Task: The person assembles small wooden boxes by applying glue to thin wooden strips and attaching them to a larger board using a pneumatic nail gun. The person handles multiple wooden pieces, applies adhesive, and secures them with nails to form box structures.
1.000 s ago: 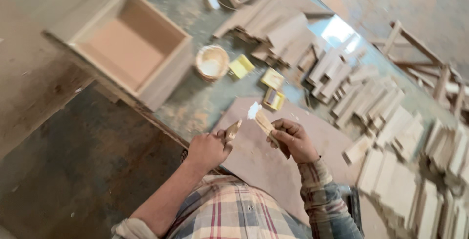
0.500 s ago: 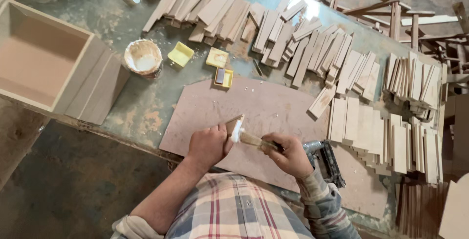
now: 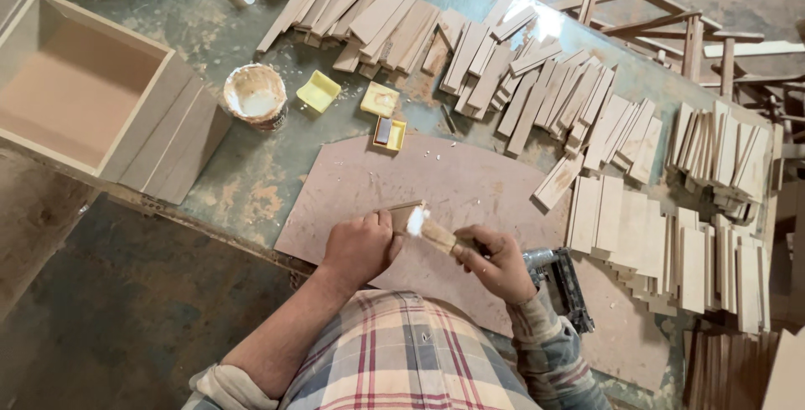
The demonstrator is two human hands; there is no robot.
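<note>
From the head camera, the left hand (image 3: 359, 246) has its fingers closed round a small wooden block (image 3: 402, 211), pinching it by its near end just above the brown board (image 3: 470, 188) that lies on the surface (image 3: 210, 24). The right hand (image 3: 496, 261) grips the handle of a glue brush (image 3: 434, 231), fingers wrapped tight, and the white-loaded bristles touch the block's end just right of the left fingers.

The block looks light and stiff, a short offcut of thin wood, unlikely to bend or break. Its wet, glued face would likely be slippery, so the dry long sides near the left fingers seem the safest hold. The brush is light too, best held at mid-handle, clear of the bristles.

Well beyond the left fingers stands a glue pot (image 3: 255, 96), with yellow trays (image 3: 319, 91) beside it. A nail gun (image 3: 560, 284) lies just right of the right fingers. Many wooden slats (image 3: 537, 91) lie spread further off.
</note>
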